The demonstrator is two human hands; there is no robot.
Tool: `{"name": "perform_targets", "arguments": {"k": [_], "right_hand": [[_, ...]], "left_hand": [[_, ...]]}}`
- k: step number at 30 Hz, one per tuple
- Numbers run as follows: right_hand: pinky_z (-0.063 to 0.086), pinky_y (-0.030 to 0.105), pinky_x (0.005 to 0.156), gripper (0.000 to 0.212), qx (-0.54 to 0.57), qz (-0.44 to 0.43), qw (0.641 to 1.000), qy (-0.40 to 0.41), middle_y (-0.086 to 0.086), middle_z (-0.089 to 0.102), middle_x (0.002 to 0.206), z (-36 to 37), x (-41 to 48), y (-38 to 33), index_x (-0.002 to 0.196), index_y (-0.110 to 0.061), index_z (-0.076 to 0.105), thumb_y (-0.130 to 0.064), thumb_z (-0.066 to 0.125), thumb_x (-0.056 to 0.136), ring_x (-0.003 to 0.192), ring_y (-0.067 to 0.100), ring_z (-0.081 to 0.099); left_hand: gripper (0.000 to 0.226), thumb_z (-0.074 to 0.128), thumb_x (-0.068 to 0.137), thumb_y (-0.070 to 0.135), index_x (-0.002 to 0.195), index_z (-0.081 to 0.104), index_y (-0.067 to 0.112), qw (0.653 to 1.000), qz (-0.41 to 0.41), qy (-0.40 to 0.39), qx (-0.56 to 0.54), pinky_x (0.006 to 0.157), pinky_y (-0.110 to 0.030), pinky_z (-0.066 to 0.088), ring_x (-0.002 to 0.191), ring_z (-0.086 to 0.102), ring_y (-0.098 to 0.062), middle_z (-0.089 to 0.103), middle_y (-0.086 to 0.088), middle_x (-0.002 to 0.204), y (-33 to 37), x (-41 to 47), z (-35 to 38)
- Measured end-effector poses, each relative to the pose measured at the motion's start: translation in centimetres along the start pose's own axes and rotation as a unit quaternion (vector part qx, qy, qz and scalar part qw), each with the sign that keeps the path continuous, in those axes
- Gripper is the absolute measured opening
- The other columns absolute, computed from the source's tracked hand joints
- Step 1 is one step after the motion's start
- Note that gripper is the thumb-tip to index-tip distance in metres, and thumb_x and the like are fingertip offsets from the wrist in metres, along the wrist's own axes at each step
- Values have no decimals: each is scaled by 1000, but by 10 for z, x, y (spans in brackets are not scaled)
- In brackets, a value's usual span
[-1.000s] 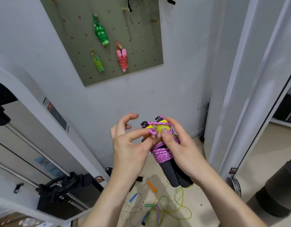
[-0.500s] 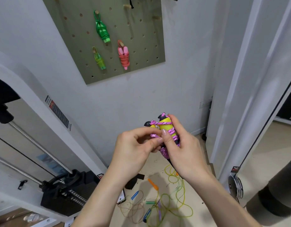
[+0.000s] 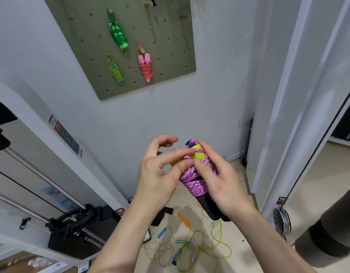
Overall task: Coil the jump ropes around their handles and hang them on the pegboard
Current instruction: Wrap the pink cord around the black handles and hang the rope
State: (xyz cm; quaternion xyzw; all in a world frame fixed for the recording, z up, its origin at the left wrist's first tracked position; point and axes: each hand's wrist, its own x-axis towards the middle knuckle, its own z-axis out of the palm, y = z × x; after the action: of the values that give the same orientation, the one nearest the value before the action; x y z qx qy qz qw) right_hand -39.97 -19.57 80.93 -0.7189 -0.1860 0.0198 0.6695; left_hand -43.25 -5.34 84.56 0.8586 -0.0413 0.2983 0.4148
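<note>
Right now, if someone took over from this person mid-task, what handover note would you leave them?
Left hand: thumb and forefinger pinch a strand of the pink jump rope near the handle tops.
Right hand: grips the coiled bundle, thumb pressed on the wraps.
Done: a green rope, a yellow-green rope and a red-pink rope hang coiled on the pegboard; the pink one is wound round its handles.
Left: secure its end and hang it on a free peg; the loose ropes on the floor need coiling and hanging.
</note>
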Motion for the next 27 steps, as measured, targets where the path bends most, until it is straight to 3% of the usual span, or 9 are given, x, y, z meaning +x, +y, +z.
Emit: {"name": "perform_targets", "arguments": {"k": [2,4,9,13,17,19,22,25,27], "right_hand": [[53,38,92,37,2,0,1000,-11,-30,68,100,-1,0,2,117,-61,49,-51,55,82,97,-2,65],[53,41,92,42,1,3,1000,-24,-27,69,103,-1,-2,3,120,-60,50,-54,59,79,98,0,66],[56,42,83,33,-37,-5,999,-19,-20,72,91,4,-7,-5,106,-67,50,-53,67,81,85,4,69],[57,40,77,33,-88,-15,996,-23,-18,71,89,4,-6,-11,108,-55,54,-55,68,78,81,6,68],[56,36,77,33,-126,-9,991,-52,-23,70,88,-2,1,-13,106,-50,58,-54,69,74,83,1,66],[56,36,75,34,-134,-3,990,-46,-21,70,86,-2,3,-13,106,-44,60,-53,68,74,80,1,65],[55,39,70,30,-143,7,990,-19,-18,69,82,1,0,-14,102,-43,59,-55,65,75,74,4,64],[55,38,68,30,-173,14,985,-2,-19,68,81,1,-2,-16,101,-43,56,-60,63,76,74,3,63],[54,37,68,31,-211,20,977,3,-18,66,79,2,-3,-19,101,-43,54,-62,59,78,75,4,62]], "left_hand": [[33,83,68,10,93,73,29,984,-128,-34,-120,81,-17,49,90,63,-7,68,7,96,7,6,-4],[36,83,64,1,89,71,24,967,-197,-55,-153,71,-18,52,79,64,-8,71,6,85,10,12,-8],[21,85,66,11,74,68,20,970,-229,-83,-18,58,-26,52,56,62,-14,71,0,67,11,18,-15],[20,83,68,13,69,64,19,970,-202,-107,77,64,-36,54,65,64,-25,69,-2,69,11,20,-20],[24,79,72,3,66,61,17,959,-251,-127,-25,61,-35,50,58,58,-17,65,-5,66,12,20,-26],[25,78,73,3,66,62,20,970,-212,-121,-8,65,-34,52,66,62,-14,66,-3,74,16,20,-28],[25,75,74,4,69,64,25,986,-71,-98,117,72,-30,52,78,61,-8,61,8,81,23,17,-29],[4,64,78,14,79,64,18,965,85,-78,235,59,-36,51,70,60,-18,58,5,81,21,9,-29],[10,54,82,21,83,61,15,939,139,-89,302,48,-35,49,62,59,-23,56,2,84,18,5,-30]]}}
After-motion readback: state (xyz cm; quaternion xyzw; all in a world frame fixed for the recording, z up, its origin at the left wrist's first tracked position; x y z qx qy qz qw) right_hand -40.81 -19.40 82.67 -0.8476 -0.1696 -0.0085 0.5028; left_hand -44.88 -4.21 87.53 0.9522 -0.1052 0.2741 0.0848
